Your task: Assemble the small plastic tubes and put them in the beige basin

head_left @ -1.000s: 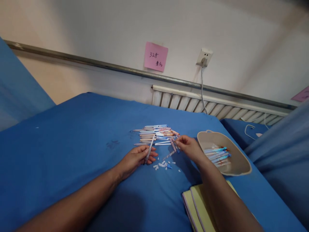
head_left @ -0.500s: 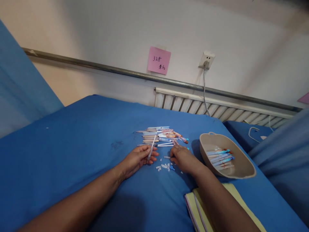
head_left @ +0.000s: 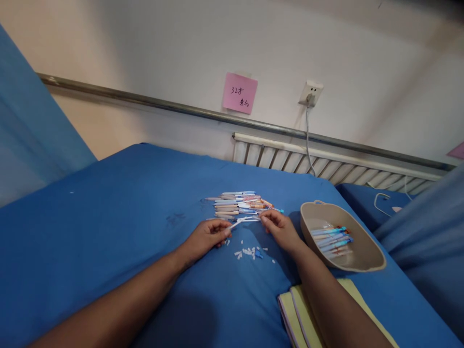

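Observation:
A heap of pens (head_left: 239, 205) in blue, pink and white lies on the blue cloth (head_left: 108, 222). My left hand (head_left: 205, 238) is closed on a thin white pen part (head_left: 237, 223) that points right and slightly up. My right hand (head_left: 279, 228) is pinched near that part's far end, just below the heap; what its fingers hold is too small to name. Small white and blue bits (head_left: 250, 252) are scattered on the cloth between and below the two hands.
A beige tub (head_left: 362, 258) with several blue pens (head_left: 331, 237) stands to the right. A yellow notebook (head_left: 293, 309) lies by my right forearm. Behind are a radiator (head_left: 326, 164), a wall socket with a cable (head_left: 310, 94) and a pink note (head_left: 239, 93).
My left hand has tipped the white pen part from upright towards the right. My right hand dipped to the small bits, then came up to the heap's near edge.

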